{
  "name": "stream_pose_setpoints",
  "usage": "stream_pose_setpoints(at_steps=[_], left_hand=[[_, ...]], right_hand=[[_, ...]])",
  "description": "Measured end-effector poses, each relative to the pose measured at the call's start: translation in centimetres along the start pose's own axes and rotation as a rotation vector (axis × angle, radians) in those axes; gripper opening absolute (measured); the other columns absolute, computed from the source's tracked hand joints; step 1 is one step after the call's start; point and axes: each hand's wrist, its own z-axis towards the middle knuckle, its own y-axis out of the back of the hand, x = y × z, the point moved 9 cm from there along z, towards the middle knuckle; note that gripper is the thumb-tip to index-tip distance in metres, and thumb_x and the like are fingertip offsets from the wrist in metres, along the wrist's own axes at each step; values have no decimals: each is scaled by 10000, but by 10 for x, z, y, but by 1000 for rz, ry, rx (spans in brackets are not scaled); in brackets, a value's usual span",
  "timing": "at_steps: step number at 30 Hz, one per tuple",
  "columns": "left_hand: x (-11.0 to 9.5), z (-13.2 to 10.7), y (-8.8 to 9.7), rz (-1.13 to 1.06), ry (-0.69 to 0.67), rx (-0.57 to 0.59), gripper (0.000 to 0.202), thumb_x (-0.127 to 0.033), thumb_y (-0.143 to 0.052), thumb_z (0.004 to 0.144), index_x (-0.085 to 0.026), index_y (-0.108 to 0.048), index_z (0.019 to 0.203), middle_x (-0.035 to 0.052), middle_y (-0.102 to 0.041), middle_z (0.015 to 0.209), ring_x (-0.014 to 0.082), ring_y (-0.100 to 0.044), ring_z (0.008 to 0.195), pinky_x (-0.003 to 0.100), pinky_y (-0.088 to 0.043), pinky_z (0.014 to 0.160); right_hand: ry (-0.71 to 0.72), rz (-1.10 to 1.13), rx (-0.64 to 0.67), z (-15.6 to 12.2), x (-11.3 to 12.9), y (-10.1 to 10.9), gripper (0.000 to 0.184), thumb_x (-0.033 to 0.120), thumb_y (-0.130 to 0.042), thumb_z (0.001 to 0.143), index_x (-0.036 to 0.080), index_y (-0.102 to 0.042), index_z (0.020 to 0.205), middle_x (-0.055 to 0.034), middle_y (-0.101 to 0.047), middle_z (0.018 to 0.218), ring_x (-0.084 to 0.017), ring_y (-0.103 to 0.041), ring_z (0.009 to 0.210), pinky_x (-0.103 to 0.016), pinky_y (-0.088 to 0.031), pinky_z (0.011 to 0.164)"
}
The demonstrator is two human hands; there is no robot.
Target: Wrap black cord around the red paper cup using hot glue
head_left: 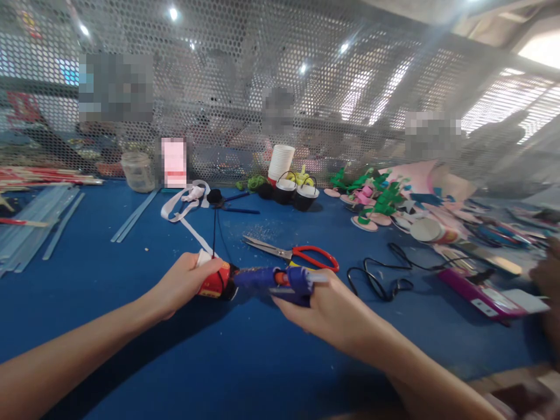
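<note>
My left hand (179, 284) is closed round a small red paper cup (213, 281), tipped on its side. Black yarn wraps part of the cup, and a strand runs up to a black yarn ball (214, 197). In my right hand (328, 303) is a blue hot glue gun (256, 278), its nozzle at the yarn-covered end of the cup; whether it touches cannot be made out. Just behind the glue gun lie red-handled scissors (289, 254). A white ribbon (195, 233) trails on the table behind my left hand.
Clear glue sticks (32, 224) lie at left, near a glass jar (138, 172) and a lit phone (174, 163). Small black-and-white buckets (305, 196) stand before stacked paper cups (281, 160). Green craft plants (389, 198), a black cable (378, 280) and a purple power strip (479, 293) occupy the right.
</note>
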Motion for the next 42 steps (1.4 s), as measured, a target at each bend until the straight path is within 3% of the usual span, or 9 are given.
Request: stream_pose_setpoints(at_steps=[3, 6, 12, 17, 30, 42], left_hand=[[1, 0, -1, 3, 0, 8, 311, -410, -509, 662, -115, -605, 681, -10, -532, 525, 120, -454, 473, 221, -311, 471], [2, 1, -4, -1, -18, 40, 320, -419, -495, 686, -114, -588, 658, -27, -479, 508, 94, -403, 461, 209, -285, 465], [2, 1, -3, 44, -41, 30, 319, -413, -481, 697, -120, -561, 602, -51, -405, 464, 74, -331, 428, 197, -234, 428], [2, 1, -5, 7, -47, 57, 311, -407, -478, 699, -117, -575, 638, -28, -467, 499, 93, -398, 456, 211, -311, 462], [0, 0, -1, 44, -60, 8, 315, -412, -502, 663, -115, -605, 643, -3, -538, 496, 128, -475, 458, 222, -347, 453], [-14, -3, 8, 82, -175, -64, 324, -437, -451, 695, -149, -483, 551, -51, -394, 472, 88, -359, 439, 207, -269, 443]], right_hand=[[-182, 100, 72, 0, -15, -3, 152, 272, -475, 693, 172, -464, 579, 43, -428, 388, -75, -402, 335, -170, -292, 323], [-246, 166, 87, 1, -20, -2, 153, 306, -482, 695, 164, -490, 638, 39, -453, 395, -83, -444, 341, -163, -324, 324], [-258, 180, 74, 5, -23, -2, 181, 315, -485, 696, 156, -502, 609, 39, -457, 373, -77, -441, 315, -160, -348, 316], [-264, 206, 74, 8, -28, -5, 194, 319, -481, 701, 148, -521, 617, 35, -468, 375, -73, -437, 307, -160, -352, 305], [-251, 264, 100, 14, -29, -9, 195, 296, -487, 705, 132, -534, 610, 35, -472, 376, -57, -428, 302, -152, -370, 315], [-167, 540, 84, 24, -22, 3, 156, 268, -530, 695, 140, -491, 614, 60, -468, 375, -44, -395, 315, -156, -325, 344]])
